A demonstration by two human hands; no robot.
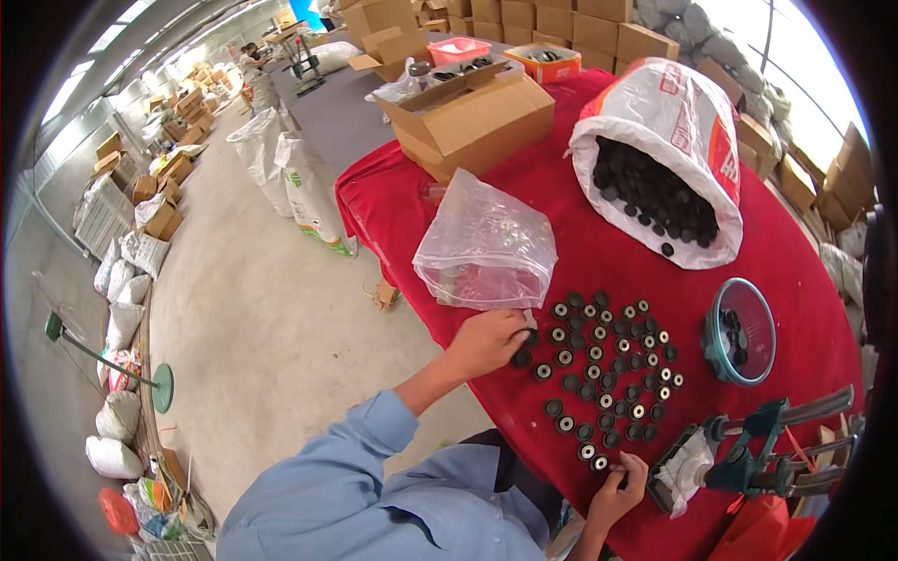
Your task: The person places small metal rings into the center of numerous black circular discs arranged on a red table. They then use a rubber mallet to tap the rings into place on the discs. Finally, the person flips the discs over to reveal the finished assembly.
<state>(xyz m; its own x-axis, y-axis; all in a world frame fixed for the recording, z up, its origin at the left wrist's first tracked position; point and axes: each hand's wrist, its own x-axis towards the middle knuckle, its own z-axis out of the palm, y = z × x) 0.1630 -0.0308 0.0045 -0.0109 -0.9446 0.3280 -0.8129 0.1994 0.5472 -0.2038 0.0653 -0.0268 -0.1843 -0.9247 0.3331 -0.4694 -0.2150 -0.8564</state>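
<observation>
Small round black caps (609, 381), several with metal rings and center holes facing up, are spread over the red cloth. My left hand (488, 342) is at their upper left, with its fingers pressed together beside a black cap and the lower corner of a clear plastic bag (486, 245). What its fingertips hold is hidden. Near the bottom of the group, my right hand (621, 488) has its fingers curled in a pinch next to a ringed cap (599, 463). I cannot make out anything between those fingers.
A white sack (669, 107) of black caps lies with its mouth toward me. At the right are a teal bowl (756, 371) holding dark pieces and a hand press with metal bars (772, 449). A cardboard box (477, 126) stands behind the plastic bag.
</observation>
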